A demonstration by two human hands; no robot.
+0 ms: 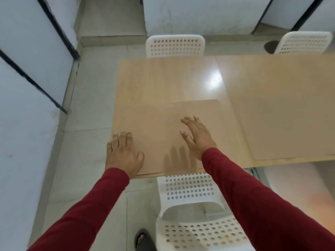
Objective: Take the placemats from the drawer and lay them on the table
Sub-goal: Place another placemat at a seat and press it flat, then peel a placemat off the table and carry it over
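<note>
A tan placemat lies flat on the near left corner of the light wooden table. My left hand rests flat on the mat's near left corner, fingers straight. My right hand hovers just above the mat's right part with fingers spread, casting a shadow on it and holding nothing. A second, larger tan placemat lies on the table to the right, reaching the frame's edge. No drawer is in view.
A white perforated chair stands tucked at the near edge, just below my hands. Two more white chairs stand at the far side. White panel walls with black frames close in on the left beyond a strip of tiled floor.
</note>
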